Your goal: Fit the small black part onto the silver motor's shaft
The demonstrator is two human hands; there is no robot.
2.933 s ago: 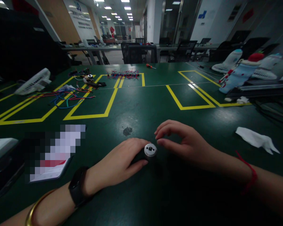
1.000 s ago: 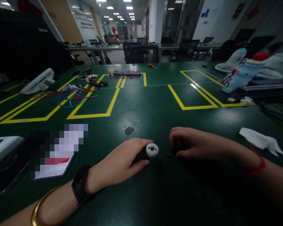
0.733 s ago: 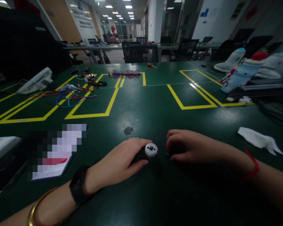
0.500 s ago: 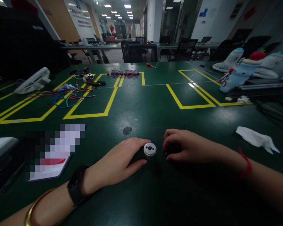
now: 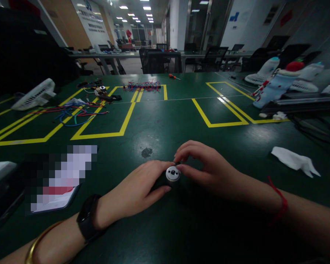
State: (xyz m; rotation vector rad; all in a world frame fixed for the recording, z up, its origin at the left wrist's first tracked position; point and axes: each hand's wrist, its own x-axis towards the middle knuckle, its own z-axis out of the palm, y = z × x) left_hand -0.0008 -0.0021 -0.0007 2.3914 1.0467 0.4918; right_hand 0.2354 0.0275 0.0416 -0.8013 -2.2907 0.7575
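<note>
While the left hand [image 5: 143, 185] grips a round metal part [image 5: 173, 178] between its fingers, the right hand [image 5: 209, 165] bends its nearly closed fingers at the rim, pinching something or nothing, I cannot tell.

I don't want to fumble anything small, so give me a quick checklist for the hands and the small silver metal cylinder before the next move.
1. Left hand around the small silver metal cylinder: ok, thumb and forefinger curve about it.
2. Cylinder upright on the yellow-taped green tabletop: ok, round face up.
3. Right hand at the cylinder: ok, fingertips by its rim.
4. Small part secure in the right fingertips: cannot tell, too small and dark there.
5. Orange-handled screwdriver out of the way: ok, on the far side.
6. Crumpled white tissue apart from both hands: ok.
</note>
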